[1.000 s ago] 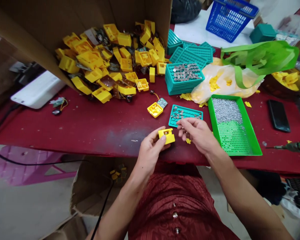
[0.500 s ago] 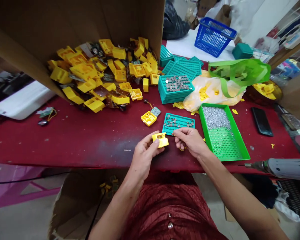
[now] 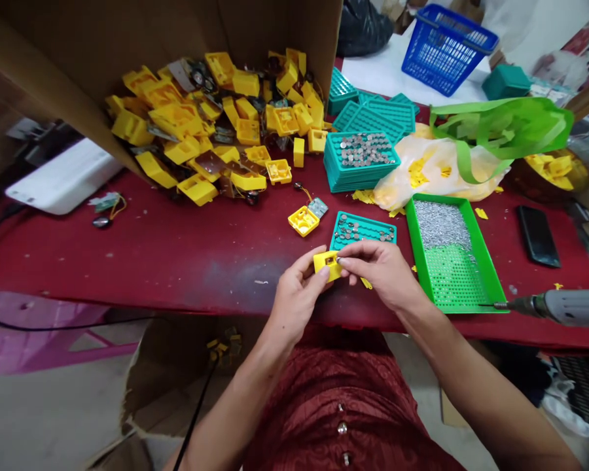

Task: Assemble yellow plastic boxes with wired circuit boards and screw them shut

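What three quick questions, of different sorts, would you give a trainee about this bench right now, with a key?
1. Multiple choice: what is the left hand holding? A) a yellow plastic case B) a pair of pliers C) a roll of tape
2. True or false: the black phone lies to the right of the green tray.
3. Which is nearer the right hand: the single teal tray or the stacked teal trays?

Key: 1) A; 2) true; 3) the single teal tray.
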`<state>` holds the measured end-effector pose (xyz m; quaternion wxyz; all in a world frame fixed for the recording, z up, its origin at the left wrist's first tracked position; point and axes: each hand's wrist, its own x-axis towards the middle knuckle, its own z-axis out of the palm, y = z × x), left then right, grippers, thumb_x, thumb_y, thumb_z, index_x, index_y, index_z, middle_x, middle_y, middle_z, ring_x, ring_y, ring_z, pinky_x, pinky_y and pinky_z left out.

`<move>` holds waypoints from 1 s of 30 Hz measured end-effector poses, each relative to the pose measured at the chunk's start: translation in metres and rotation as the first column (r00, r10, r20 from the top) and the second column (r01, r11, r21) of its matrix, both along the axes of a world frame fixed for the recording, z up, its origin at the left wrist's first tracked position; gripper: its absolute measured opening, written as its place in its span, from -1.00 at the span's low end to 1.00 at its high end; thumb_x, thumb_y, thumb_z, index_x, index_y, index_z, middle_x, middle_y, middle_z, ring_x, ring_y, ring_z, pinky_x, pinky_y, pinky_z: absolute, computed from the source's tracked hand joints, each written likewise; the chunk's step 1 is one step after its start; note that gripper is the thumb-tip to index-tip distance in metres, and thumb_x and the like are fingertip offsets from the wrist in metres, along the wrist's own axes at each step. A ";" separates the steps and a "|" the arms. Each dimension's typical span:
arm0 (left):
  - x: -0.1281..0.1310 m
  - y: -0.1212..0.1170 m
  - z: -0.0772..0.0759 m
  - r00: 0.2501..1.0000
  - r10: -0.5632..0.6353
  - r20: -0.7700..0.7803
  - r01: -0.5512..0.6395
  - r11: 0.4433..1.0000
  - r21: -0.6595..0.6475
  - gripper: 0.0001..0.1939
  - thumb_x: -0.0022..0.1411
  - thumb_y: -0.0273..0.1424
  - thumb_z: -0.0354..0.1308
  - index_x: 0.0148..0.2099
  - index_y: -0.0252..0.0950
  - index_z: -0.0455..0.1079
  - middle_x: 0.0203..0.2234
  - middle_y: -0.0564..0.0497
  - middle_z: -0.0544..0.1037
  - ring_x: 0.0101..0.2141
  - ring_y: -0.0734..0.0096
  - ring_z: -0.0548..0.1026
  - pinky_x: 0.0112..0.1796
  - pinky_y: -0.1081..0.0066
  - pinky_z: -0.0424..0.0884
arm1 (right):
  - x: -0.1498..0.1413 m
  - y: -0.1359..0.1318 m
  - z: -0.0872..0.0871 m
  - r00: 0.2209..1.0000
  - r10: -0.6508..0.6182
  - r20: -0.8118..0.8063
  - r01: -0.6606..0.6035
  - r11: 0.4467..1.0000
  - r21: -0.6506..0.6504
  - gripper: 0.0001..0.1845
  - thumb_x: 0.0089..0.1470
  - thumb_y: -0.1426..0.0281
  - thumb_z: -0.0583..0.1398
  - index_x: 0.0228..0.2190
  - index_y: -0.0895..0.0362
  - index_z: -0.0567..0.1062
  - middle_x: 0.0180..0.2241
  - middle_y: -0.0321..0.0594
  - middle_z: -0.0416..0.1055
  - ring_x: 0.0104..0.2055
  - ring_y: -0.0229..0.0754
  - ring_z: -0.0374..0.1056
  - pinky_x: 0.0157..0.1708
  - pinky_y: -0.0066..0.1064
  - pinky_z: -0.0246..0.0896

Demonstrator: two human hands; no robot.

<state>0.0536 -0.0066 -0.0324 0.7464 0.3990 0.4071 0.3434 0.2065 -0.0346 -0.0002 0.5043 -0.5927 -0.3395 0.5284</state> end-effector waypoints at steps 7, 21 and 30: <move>0.002 -0.005 -0.003 0.996 -0.031 -0.080 0.041 0.992 0.121 -0.50 0.15 -0.31 0.30 0.14 -0.28 0.42 0.02 -0.14 0.57 -0.03 0.17 0.53 0.01 0.21 0.46 | -0.016 -0.002 0.001 0.855 -0.035 0.517 0.024 0.999 0.029 -0.89 -0.10 0.52 0.24 -0.45 0.12 0.40 -0.47 -0.36 0.39 -0.43 -0.32 0.29 -0.39 -0.41 0.19; 0.000 0.005 0.009 0.999 0.037 0.019 -0.035 0.995 -0.098 -0.54 0.05 -0.32 0.36 0.00 -0.37 0.43 -0.24 -0.07 0.60 -0.29 0.38 0.57 -0.31 0.42 0.55 | 0.037 -0.010 -0.012 0.988 -0.146 0.043 0.150 0.984 -0.101 -0.69 -0.16 0.28 0.36 -0.34 0.15 0.47 -0.35 -0.18 0.54 -0.41 -0.24 0.50 -0.42 -0.40 0.45; 0.000 0.008 0.008 0.998 0.050 -0.027 -0.052 0.994 -0.093 -0.50 0.02 -0.30 0.35 0.00 -0.39 0.42 -0.25 -0.07 0.57 -0.31 0.36 0.56 -0.36 0.42 0.55 | 0.045 0.004 -0.013 1.000 -0.006 0.025 0.011 0.986 -0.165 -0.81 0.04 0.31 0.31 -0.45 0.19 0.52 -0.61 -0.36 0.38 -0.66 -0.44 0.27 -0.71 -0.59 0.15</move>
